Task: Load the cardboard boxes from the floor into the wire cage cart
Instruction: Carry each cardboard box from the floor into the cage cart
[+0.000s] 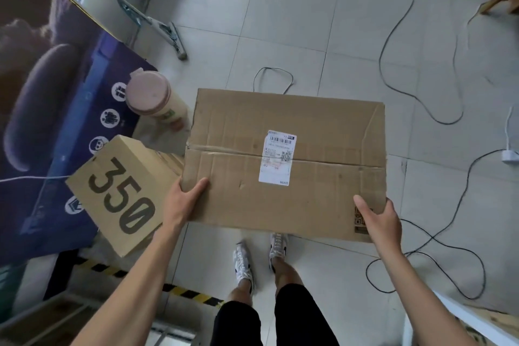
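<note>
left hand (184, 199) gripping box's near-left corner | right hand (377, 219) gripping near-right corner | cardboard box (283, 163) frame centre, held above tiled floor (309, 22) | "350" box (118, 194) lower left | pink-lidded jar (154, 98) beyond

The large box (283, 177) at centre is matt brown corrugated cardboard, creased and dented; the tape (224, 150) along its seam is clear and glossy; its label (278, 157) is smooth white paper; the smaller box (118, 194) at lower left is matt cardboard with dark print; the floor tiles (309, 22) are pale, smooth, faintly shiny; the bottle (150, 94) at centre left has a pink plastic lid; the frame (174, 39) at upper left is dull grey metal.
</note>
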{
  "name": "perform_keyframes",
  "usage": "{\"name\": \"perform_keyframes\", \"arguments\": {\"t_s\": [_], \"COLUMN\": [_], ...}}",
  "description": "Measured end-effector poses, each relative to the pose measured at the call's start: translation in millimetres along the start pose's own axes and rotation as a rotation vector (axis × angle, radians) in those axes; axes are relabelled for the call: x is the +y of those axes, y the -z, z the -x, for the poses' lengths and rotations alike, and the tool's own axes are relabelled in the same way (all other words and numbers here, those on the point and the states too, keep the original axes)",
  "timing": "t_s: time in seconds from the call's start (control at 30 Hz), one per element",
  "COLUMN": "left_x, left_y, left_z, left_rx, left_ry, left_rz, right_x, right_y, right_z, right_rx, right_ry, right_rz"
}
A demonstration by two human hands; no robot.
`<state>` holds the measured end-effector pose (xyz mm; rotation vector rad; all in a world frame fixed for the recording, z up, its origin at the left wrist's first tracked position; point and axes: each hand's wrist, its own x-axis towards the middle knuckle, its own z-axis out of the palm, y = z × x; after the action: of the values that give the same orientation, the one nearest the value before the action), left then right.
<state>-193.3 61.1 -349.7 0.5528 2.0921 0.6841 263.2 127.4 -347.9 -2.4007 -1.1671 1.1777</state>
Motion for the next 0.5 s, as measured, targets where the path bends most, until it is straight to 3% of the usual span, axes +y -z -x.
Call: {"name": "perform_keyframes", "arguments": {"t_s": [0.27,0.5], "left_x": [41,17], "left_y": [44,188], "left_z": [25,92], "left_rx": [0.158,0.471], "left_ry": [-0.133,-0.095], "left_rz": [-0.019,0.005], "right_x": [-80,-189], "right_y": [24,-23], "right_z": [8,83], "right_rx": [0.047,-0.098], "right_ry": [0.199,0.500], "right_rz": [-0.015,-0.035]}}
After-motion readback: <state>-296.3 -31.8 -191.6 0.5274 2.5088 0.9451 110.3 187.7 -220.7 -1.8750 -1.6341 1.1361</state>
